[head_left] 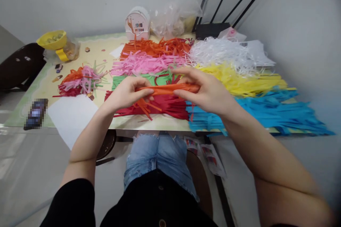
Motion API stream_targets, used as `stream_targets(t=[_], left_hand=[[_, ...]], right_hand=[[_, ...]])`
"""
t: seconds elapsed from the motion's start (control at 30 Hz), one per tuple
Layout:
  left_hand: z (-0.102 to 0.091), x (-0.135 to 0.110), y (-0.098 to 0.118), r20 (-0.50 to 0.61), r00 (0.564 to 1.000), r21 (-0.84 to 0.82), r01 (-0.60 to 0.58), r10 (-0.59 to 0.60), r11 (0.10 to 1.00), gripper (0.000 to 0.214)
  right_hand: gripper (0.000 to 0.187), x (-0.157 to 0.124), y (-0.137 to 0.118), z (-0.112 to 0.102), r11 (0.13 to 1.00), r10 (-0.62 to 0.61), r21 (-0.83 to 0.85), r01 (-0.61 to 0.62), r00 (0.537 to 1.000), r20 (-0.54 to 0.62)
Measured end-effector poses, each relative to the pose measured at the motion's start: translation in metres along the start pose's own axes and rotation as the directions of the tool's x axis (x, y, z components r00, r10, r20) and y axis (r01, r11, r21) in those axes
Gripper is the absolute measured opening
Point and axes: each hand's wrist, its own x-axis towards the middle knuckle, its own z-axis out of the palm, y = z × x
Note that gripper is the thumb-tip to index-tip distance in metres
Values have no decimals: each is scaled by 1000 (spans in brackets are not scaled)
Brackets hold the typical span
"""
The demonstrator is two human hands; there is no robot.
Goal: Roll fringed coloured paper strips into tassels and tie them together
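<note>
In the head view, we find the orange strip (173, 89) stretched nearly level between the two hands, above the red strips (170, 110) and near the table's front edge. We judge that it is held at both ends to keep it taut and flat. The heaps seem sorted by colour for easy reach: pink strips (146, 63) and green strips (119, 81) lie beyond the red, while yellow strips (255, 81) and blue strips (277, 111) lie to the right. A mixed bundle (80, 79) sits well apart on the left, presumably to keep its colours separate. We note the left hand (130, 94) closed on the strip's left end, thumb toward the body and fingers curled behind; the right hand (204, 90) pinches the other end, its index finger arched above. Both forearms reach forward and converge, with the elbows spread.
</note>
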Motion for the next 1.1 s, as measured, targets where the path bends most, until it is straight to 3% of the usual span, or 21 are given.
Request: stream_targets(t=[0.07, 0.17, 0.33, 0.57, 0.7, 0.9, 1.1], left_hand=[[2, -3, 1, -38, 999, -1, -10, 10, 1000, 22], [4, -8, -1, -88, 996, -129, -5, -6, 992, 20], [9, -12, -12, -193, 980, -398, -32, -50, 917, 29], [14, -10, -12, -257, 966, -596, -129, -36, 793, 6], [12, -13, -11, -242, 970, -526, -126, -6, 841, 16], [11, -15, -6, -307, 939, -272, -243, 156, 931, 35], [6, -14, -1, -202, 976, -61, -97, 83, 993, 28]], right_hand=[[13, -1, 4, 3, 993, 101, 55, -101, 995, 3], [19, -2, 6, 11, 967, 177, 196, -160, 982, -70], [19, -2, 3, 23, 873, 187, 474, -117, 977, -102], [14, 1, 6, 28, 836, 174, 544, -77, 976, -129], [23, 1, 6, 25, 847, 110, 531, -37, 988, -106], [22, -2, -1, 19, 965, 52, 261, -12, 988, -146], [24, -7, -6, 16, 999, -21, 21, 24, 993, -119]])
